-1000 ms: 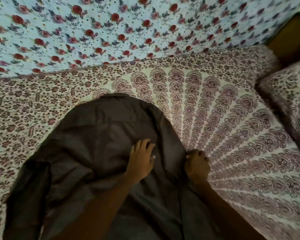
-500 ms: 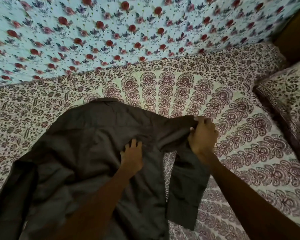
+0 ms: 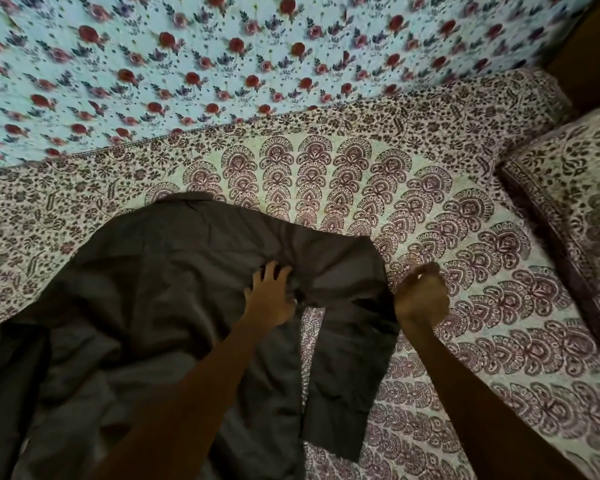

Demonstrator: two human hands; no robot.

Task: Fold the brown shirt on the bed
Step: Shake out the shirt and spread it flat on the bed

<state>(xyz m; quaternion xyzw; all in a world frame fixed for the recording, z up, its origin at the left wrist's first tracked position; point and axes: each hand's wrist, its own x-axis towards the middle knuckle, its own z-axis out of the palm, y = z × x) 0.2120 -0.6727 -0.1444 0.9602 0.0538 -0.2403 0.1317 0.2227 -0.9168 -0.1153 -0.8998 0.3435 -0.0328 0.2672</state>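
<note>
The brown shirt [image 3: 160,292] lies spread on the bed, collar at the far side, its left part bunched near the lower left edge. Its right sleeve [image 3: 343,358] is pulled out sideways and bends down toward me over the sheet. My left hand [image 3: 271,296] presses flat on the shirt by the right armpit, fingers spread. My right hand [image 3: 421,296] hovers just right of the sleeve's shoulder edge, fingers loosely curled, and no cloth shows inside them.
The bed carries a patterned maroon-and-cream sheet [image 3: 482,306]. A light blue floral cloth [image 3: 222,64] covers the far side. A matching pillow [image 3: 575,209] lies at the right, with a dark wooden surface [image 3: 596,46] behind it.
My right hand pulled the sleeve out from under the shirt's right side, spread it sideways, then came off it. My left hand stayed pressed on the shirt.
</note>
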